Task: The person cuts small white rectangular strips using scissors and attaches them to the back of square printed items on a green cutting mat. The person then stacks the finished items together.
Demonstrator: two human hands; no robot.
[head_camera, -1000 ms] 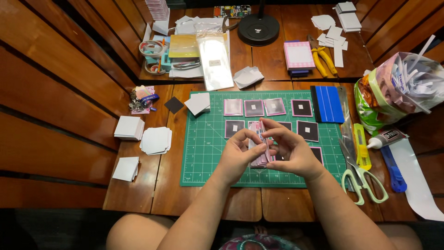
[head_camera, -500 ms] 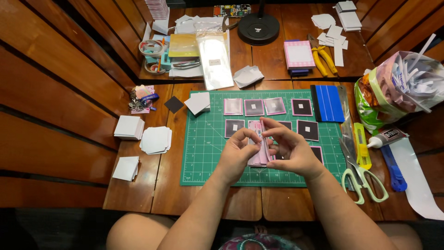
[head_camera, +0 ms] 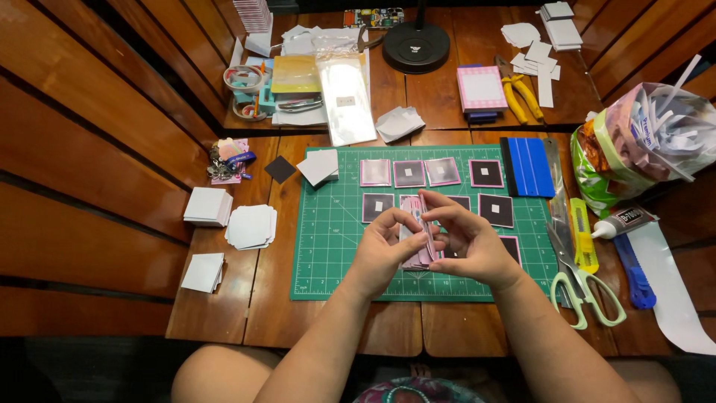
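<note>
Head view, read near to far. Nearest me, my left hand [head_camera: 384,250] and right hand [head_camera: 470,242] meet over the near middle of the green cutting mat [head_camera: 328,246]; both are closed on a small stack of pink-edged square cards [head_camera: 418,239], held upright on edge just above the mat, the left thumb and fingers pinching its left face, the right fingers curled over its top and right face. I judge the stack light and thin, each card springy rather than rigid, the faces likely smooth enough to slide on one another; a grip across the flat faces near the middle, with a finger squaring the edges, should keep it together, whereas a pinch at one corner would let it fan. To the right lie scissors [head_camera: 582,287], a yellow utility knife [head_camera: 583,235] and a glue tube [head_camera: 625,222]. Farther on the mat, single dark squares with pink borders [head_camera: 409,173] lie flat in rows beside a blue scraper [head_camera: 531,166]. Left of the mat, white paper squares [head_camera: 250,225] sit in piles on the wooden worktop [head_camera: 276,298]. At the far edge stand a black lamp base [head_camera: 415,46] and a pink box [head_camera: 482,88].
</note>
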